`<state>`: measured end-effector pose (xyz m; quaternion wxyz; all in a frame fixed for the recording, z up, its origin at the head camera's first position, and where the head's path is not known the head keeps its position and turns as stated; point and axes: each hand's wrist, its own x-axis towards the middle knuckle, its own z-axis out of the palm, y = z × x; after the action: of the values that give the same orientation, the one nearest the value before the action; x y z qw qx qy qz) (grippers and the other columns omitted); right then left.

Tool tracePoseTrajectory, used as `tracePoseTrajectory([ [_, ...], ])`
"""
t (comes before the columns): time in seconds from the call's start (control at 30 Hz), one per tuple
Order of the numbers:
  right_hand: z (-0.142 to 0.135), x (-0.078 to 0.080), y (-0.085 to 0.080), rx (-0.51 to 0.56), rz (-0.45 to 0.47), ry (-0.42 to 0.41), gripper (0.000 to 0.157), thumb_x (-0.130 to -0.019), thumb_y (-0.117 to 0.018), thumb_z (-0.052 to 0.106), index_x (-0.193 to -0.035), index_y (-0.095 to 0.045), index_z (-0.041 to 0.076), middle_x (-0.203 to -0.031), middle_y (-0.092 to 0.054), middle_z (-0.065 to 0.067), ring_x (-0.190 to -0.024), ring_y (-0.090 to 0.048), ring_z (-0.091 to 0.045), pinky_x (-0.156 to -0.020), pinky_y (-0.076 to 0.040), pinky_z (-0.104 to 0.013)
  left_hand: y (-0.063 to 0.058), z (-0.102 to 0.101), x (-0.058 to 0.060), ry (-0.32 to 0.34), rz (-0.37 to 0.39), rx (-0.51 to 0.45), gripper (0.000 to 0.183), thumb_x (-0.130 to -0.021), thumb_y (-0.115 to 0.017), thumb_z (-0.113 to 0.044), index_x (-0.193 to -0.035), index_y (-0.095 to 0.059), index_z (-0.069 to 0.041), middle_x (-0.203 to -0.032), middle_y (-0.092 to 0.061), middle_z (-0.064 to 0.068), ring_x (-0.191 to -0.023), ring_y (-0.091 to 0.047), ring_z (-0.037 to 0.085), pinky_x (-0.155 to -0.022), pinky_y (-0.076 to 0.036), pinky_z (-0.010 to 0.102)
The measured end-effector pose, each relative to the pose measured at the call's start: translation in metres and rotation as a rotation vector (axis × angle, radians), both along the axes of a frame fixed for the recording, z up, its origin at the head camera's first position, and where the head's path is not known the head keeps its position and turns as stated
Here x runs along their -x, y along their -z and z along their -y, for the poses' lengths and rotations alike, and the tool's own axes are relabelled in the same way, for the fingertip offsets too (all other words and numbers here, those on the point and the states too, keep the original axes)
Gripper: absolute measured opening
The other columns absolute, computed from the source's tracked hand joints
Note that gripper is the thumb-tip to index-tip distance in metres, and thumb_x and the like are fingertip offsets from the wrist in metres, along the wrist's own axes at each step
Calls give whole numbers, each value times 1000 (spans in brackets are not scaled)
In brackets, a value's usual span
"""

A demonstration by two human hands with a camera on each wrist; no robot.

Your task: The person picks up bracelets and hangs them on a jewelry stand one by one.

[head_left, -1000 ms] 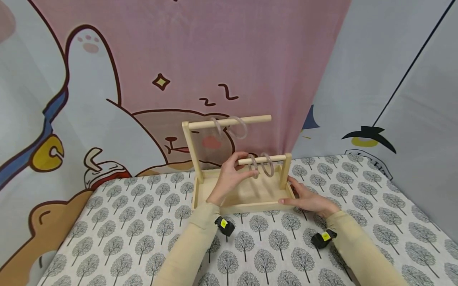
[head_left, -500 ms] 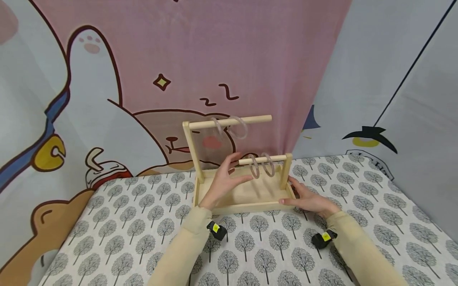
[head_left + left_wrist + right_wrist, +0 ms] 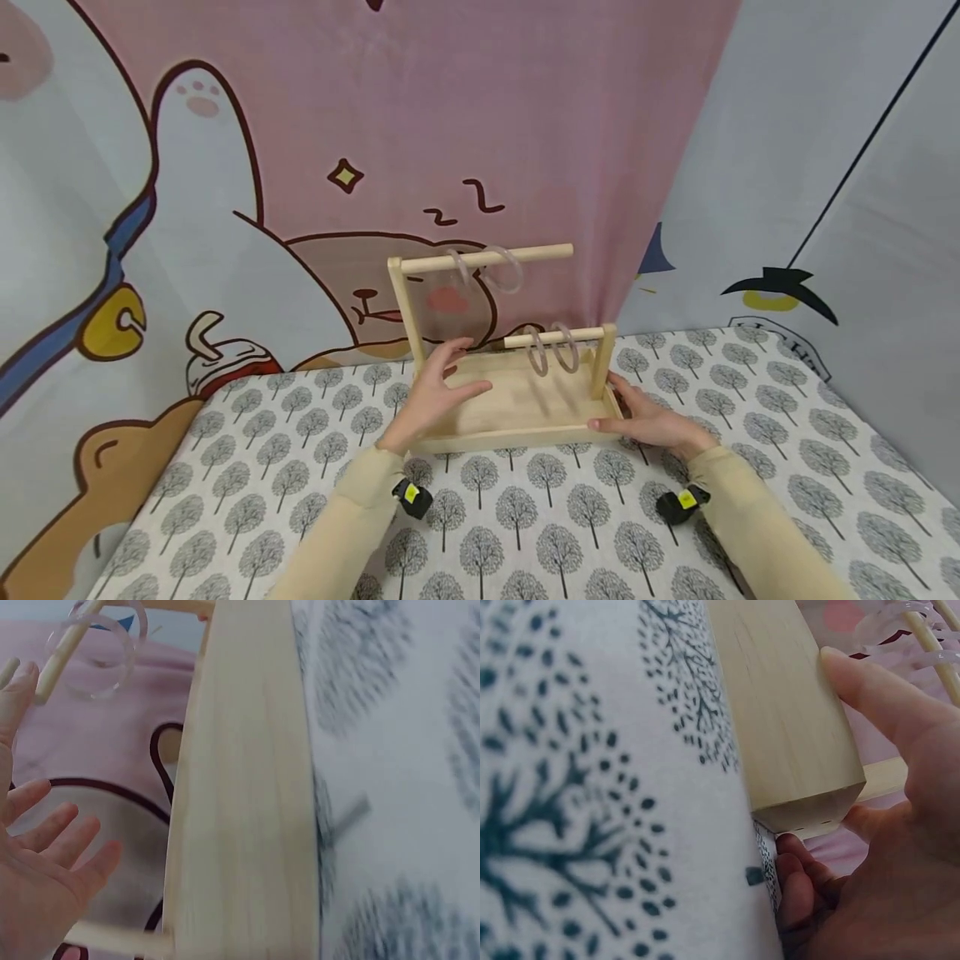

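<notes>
A pale wooden bangle stand has a shallow tray (image 3: 517, 437) as its base. Its tall left post carries an upper bar (image 3: 551, 251) with two translucent pinkish bangles (image 3: 519, 272). From the shorter right post, a lower bar (image 3: 588, 334) points left, holding two more bangles (image 3: 576, 357). My left hand (image 3: 429, 402) hovers over the tray's left part, fingers spread and holding nothing; in the left wrist view its palm (image 3: 34, 892) shows beside the tray. My right hand (image 3: 651, 423) grips the tray's right end, thumb at the front corner and fingers along the side.
The stand rests on a table with a white tree-print cloth (image 3: 315, 500). Close behind the table hangs a curtain (image 3: 570, 125) with cartoon animals. A black wrist device (image 3: 412, 497) sits on the left sleeve, with another on the right.
My left hand has let go of the front bangle on the lower bar and drawn back leftward, its fingers spreading. The right hand keeps its grip on the tray end.
</notes>
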<state>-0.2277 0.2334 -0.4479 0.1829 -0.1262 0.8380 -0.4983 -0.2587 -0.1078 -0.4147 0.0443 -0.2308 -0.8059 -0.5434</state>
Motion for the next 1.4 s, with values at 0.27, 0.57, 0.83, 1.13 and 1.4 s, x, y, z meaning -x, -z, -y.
tracePoseTrajectory([
  [0.27,-1,0,-1,1,-10,-2,100,-88,-70,33,-155,1,8,-150,-19,-32,-134,-23,-50,-104,-20,-70,-5,30,-19,-11,-48,36,66,-80,-80,-10,-137,-48,0,-140,-46,20,-129,-41,39,-106,-35,53],
  [0.57,-1,1,0,9,-10,3,100,-88,-70,32,-155,0,7,-150,-20,-32,-134,-24,-50,-104,-20,-70,12,67,-29,-94,-104,118,66,-82,-79,-15,-139,-47,-1,-142,-43,18,-129,-40,37,-103,-38,55],
  [0.83,-1,1,0,-8,-15,7,101,-88,-70,33,-155,0,6,-152,-15,-32,-136,-18,-51,-104,-17,-70,19,94,-32,-172,-129,281,63,-86,-74,-23,-139,-46,-3,-148,-33,22,-133,-33,44,-102,-31,66],
  [1.13,-1,1,2,5,-12,6,101,-88,-70,32,-155,1,6,-152,-14,-32,-136,-18,-51,-104,-16,-70,22,115,-39,-279,-145,595,78,-87,-68,-47,-149,-36,-11,-153,-24,23,-131,-32,50,-96,-30,73],
  [1.4,-2,2,2,18,-9,1,101,-88,-70,33,-155,1,7,-149,-21,-33,-133,-25,-50,-104,-21,-69,19,130,-47,-371,-141,837,86,-89,-54,-63,-154,-26,-16,-157,-14,21,-140,-13,48,-107,-7,70],
])
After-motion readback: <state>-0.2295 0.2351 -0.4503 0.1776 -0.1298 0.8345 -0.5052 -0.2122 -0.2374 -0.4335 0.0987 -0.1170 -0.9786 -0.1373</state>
